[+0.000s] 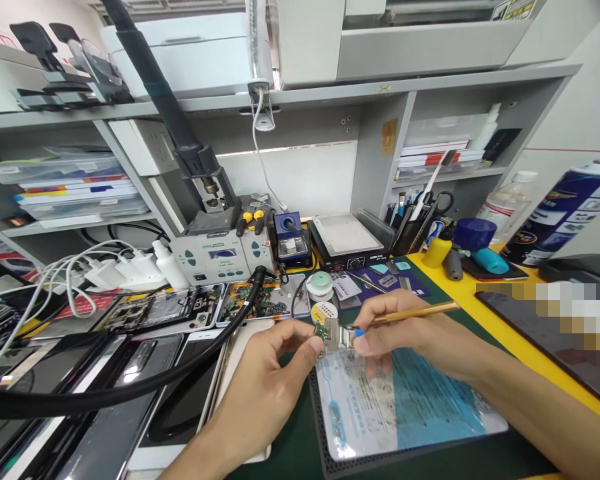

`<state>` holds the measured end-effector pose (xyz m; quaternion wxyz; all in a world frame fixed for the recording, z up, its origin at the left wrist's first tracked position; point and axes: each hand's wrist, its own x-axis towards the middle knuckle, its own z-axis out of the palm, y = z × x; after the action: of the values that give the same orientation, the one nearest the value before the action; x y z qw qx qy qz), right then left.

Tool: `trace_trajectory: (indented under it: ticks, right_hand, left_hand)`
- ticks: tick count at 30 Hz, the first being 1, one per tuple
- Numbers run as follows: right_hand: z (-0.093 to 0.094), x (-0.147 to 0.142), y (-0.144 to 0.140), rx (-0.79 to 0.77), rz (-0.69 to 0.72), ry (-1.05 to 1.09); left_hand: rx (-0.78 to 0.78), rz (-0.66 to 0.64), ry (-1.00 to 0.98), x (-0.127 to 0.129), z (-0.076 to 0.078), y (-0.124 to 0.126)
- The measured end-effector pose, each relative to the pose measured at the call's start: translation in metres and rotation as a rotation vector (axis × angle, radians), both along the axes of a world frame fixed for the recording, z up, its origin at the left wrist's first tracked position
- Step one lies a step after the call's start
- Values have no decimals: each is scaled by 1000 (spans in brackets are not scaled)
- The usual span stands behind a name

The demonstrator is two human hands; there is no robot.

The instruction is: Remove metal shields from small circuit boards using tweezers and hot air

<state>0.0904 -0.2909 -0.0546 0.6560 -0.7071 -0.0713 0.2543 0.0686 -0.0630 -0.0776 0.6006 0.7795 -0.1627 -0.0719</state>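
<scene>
My left hand (265, 373) pinches a small green circuit board (323, 331) with a metal shield between thumb and fingers, just above a pale blue work mat (405, 407). My right hand (400, 327) grips gold tweezers (415, 312) with a blue tip, and the tip touches the small board from the right. Both hands hover over the near middle of the bench.
Opened phones (155, 310) and black screens (80, 400) cover the left side, crossed by a thick black hose (145, 383). A hot-air station (220, 257), heating plate (347, 240), solder tins (320, 283), tool cup (415, 227) and spray can (565, 213) stand behind. A dark tablet (545, 333) lies at right.
</scene>
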Motion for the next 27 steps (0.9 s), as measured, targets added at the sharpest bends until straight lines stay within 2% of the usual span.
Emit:
trace_trajectory:
  ticks: [8, 15, 18, 23, 27]
  right_hand:
    - [-2, 0, 0, 27, 20, -4]
    - [-6, 0, -1, 110, 45, 0]
    - [-7, 0, 1, 170, 45, 36]
    - [-10, 0, 3, 264, 57, 123]
    - [-12, -1, 3, 318, 120, 249]
  left_hand:
    - [-55, -8, 88, 1, -1, 1]
    - [-170, -5, 218, 3, 1, 2]
    - [-283, 30, 354, 4, 2, 1]
    - [-595, 33, 605, 5, 1, -2]
    - [-711, 49, 746, 7, 0, -2]
